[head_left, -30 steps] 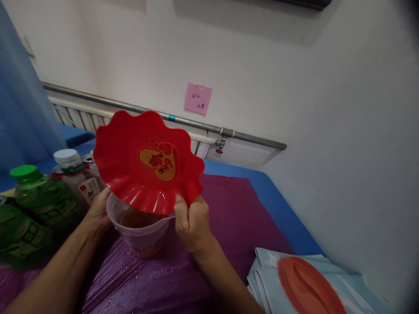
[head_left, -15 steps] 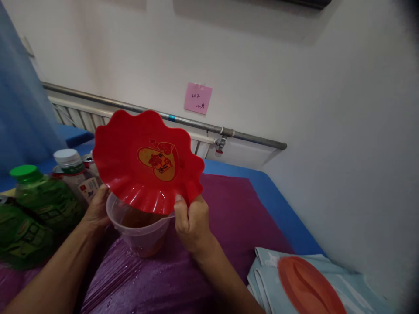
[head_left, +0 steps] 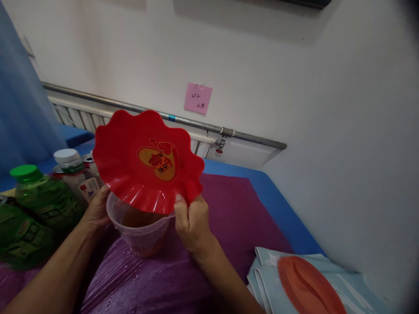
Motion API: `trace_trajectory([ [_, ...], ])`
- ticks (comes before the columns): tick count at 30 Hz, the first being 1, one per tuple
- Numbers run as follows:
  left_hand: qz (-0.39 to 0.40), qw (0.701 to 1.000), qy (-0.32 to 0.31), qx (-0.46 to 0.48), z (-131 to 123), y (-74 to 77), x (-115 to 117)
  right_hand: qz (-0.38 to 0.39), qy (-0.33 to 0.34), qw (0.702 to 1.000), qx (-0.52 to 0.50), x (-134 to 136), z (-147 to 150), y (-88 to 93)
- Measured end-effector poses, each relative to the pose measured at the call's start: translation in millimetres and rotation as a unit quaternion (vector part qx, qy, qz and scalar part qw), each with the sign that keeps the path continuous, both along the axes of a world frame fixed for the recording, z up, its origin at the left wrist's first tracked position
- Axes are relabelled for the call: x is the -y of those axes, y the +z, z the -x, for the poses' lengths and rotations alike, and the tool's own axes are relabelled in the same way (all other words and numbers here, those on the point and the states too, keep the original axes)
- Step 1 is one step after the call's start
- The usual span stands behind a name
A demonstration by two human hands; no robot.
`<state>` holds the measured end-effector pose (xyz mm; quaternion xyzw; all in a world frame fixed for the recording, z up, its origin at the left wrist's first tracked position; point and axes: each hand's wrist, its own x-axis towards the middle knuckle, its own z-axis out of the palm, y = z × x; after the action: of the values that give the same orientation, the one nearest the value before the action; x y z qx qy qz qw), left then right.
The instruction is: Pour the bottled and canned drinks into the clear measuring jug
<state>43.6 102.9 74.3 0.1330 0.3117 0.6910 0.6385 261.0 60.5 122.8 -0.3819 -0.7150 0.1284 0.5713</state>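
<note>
A red scalloped plate (head_left: 124,152) with a yellow printed design is tilted up over a clear plastic container (head_left: 144,240) that holds brownish liquid. My right hand (head_left: 193,222) grips the plate's lower right edge, thumb on its inner face. At the lower left edge of the plate, beside the container's rim, is my left hand (head_left: 98,207); its fingertips are hidden behind the plate and rim. The container stands on wet, wrinkled purple plastic sheeting (head_left: 229,213).
Green bottles (head_left: 49,200), a white-capped bottle (head_left: 70,163) and cans stand at the left. An orange-red oval object (head_left: 307,283) lies on folded light-blue cloth (head_left: 262,279) at lower right. A pipe (head_left: 258,139) runs along the wall behind.
</note>
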Motion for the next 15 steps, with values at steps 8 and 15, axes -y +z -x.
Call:
trace_trajectory([
  [8,0.022,0.999,0.015,-0.034,-6,15.1,6,0.003,0.002,1.0,0.004,-1,0,0.4],
  [15,0.015,0.995,0.079,-0.053,-6,11.1,9,0.012,0.007,1.0,-0.001,0,0,0.6],
])
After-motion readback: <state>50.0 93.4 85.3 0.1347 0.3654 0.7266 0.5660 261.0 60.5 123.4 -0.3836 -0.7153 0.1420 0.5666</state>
